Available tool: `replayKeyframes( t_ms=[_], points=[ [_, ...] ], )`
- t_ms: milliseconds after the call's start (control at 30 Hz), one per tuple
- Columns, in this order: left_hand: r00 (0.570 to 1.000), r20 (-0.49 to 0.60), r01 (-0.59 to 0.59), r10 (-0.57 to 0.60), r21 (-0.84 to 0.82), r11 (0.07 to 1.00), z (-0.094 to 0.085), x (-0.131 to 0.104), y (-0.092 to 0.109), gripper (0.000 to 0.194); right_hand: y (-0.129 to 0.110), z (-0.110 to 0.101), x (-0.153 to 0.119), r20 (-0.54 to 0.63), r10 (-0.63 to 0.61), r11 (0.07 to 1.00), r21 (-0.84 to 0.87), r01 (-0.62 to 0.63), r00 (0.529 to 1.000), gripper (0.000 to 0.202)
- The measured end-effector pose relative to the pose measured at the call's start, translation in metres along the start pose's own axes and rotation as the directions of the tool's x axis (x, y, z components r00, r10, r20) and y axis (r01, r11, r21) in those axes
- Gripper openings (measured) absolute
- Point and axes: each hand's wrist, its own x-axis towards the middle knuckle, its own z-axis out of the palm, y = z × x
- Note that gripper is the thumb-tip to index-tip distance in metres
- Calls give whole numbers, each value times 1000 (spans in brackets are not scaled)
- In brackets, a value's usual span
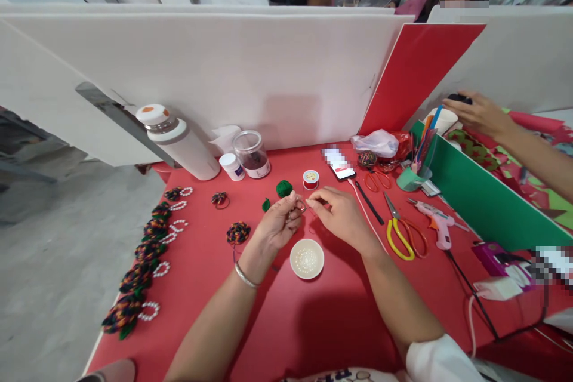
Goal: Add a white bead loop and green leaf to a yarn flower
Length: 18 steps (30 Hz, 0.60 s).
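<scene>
Above a small bowl of white beads (307, 259), my two hands meet with fingertips almost touching. My left hand (280, 224), a silver bangle on its wrist, pinches something small and loop-like that I cannot make out. A thin red thread seems to run from there to my right hand (340, 218), which is closed in a pinch on it. Just beyond my fingers are a green yarn ball (283, 188) and a spool of red thread (310, 179). Left of my left hand lies a multicoloured yarn piece (238, 232) with a loose tail.
Several braided yarn pieces with bead loops (135, 276) line the left edge. A white bottle (183, 143) and clear jar (252, 155) stand behind. On the right are a phone (339, 164), yellow-handled pliers (400, 239), a glue gun (441, 224) and another person's arm (514, 137).
</scene>
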Motion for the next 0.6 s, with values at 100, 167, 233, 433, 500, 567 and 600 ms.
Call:
replayKeyframes(
  t_ms=[100,167,233,433,500,567,600],
  points=[
    [998,39,58,-57,-27,998,0,0,0,26,-3,2,0,-25,-8,996,90,11,1000,15],
    [995,65,73,-70,-45,996,0,-1,1,25,-5,3,0,-45,-21,991,134,27,999,15],
    [994,81,80,-76,-51,995,1,-2,1,25,-6,5,0,-53,-20,988,151,28,998,15],
    [993,69,98,-95,-37,995,5,-4,3,29,-9,5,1,-51,1,982,186,9,999,15],
    [992,60,111,-109,-41,993,6,-5,3,31,-10,6,1,-55,2,981,194,9,998,15],
    [992,47,117,-115,-51,992,6,-5,3,32,-10,7,1,-56,8,980,197,3,998,16],
    [993,42,116,-114,-57,992,7,-5,2,32,-9,8,1,-55,10,980,199,1,998,16]
  ],
)
